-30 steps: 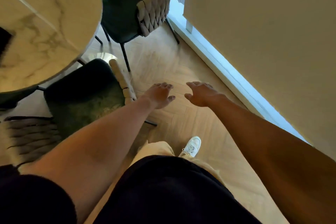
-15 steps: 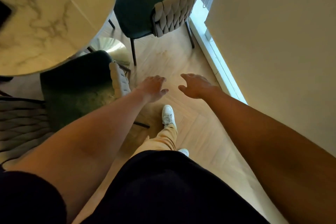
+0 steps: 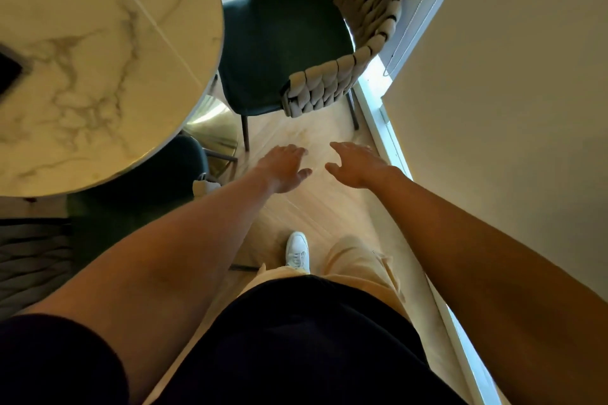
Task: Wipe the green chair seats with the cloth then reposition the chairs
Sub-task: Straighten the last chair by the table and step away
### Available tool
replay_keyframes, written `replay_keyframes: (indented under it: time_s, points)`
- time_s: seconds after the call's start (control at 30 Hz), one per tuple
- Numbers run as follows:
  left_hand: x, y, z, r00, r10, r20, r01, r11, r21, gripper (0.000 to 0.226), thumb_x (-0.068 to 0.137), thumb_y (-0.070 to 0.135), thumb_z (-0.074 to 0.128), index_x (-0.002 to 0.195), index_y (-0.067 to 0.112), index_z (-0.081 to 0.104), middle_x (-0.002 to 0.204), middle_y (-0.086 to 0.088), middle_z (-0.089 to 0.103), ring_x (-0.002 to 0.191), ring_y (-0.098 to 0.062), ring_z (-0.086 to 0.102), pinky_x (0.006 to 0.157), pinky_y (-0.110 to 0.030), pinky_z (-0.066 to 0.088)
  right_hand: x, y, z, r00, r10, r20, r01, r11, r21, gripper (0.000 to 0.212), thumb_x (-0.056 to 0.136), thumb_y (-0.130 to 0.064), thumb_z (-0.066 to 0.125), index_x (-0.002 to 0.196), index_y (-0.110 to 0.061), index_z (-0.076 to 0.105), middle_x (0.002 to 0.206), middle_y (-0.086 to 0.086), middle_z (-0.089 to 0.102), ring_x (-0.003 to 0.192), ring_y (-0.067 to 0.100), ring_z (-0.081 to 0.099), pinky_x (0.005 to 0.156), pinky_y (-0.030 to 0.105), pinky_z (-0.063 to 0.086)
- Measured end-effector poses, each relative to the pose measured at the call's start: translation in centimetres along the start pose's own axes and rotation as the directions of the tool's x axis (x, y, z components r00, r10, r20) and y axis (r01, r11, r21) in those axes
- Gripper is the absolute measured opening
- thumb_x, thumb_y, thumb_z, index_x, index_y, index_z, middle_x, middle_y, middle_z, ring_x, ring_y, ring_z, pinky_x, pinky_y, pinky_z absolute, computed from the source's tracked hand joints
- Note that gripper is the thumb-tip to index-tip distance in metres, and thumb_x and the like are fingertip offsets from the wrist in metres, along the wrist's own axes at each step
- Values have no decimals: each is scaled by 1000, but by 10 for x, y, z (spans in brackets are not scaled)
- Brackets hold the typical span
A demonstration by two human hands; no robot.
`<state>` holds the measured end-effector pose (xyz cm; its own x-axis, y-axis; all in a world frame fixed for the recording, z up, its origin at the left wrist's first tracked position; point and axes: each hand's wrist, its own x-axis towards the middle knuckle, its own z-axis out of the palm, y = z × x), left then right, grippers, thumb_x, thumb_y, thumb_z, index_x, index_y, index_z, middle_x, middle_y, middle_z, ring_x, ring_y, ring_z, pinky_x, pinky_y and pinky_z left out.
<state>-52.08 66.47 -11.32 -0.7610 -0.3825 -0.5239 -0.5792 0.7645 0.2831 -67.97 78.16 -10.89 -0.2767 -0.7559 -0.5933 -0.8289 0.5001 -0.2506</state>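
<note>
Close to me I see a white shoe (image 3: 297, 251) on the wood floor (image 3: 324, 207), and both my arms reach out over it. My left hand (image 3: 284, 169) and right hand (image 3: 357, 166) hang side by side, a little apart, fingers loose and holding nothing. Past them stands a green chair (image 3: 279, 49) by the round table (image 3: 98, 59) and near the wall (image 3: 493, 108); another green chair (image 3: 144, 181) sits tucked under the table's edge, and I see no cloth.

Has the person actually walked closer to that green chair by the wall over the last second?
Yes. Both hands, left hand and right hand, now reach out just short of the green chair, which looms larger and nearer; a second ago it stood far off beyond the marble table.
</note>
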Motion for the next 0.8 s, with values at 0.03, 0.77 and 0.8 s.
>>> replay_keyframes:
  time_s: [0.03,0.77,0.8]
  points:
    - [9,-1,-8,1000,-12,-13,12,1000,-4,60,104,46,49,156,18,35,159,-6,39,145,-29,39,118,-43,31,10,2,-9,1000,-14,-5,14,1000,-2,67,104,-52,42,160,-20,24,163,9,32,150,29,28,122,46,21]
    - [227,-17,-91,913,-377,-154,338,913,-227,51,99,39,62,143,18,47,148,-6,50,133,-27,50,114,-42,39,238,80,-146,944,-326,53,330,928,-175,65,101,-45,55,155,-18,30,163,9,29,150,33,26,121,50,23]
    - [234,-19,-88,914,-376,-150,342,916,-211,51,99,40,62,142,18,46,147,-7,51,134,-27,49,115,-42,38,245,82,-145,941,-333,67,339,924,-174,65,101,-44,56,155,-17,30,163,9,30,150,33,28,121,50,23]
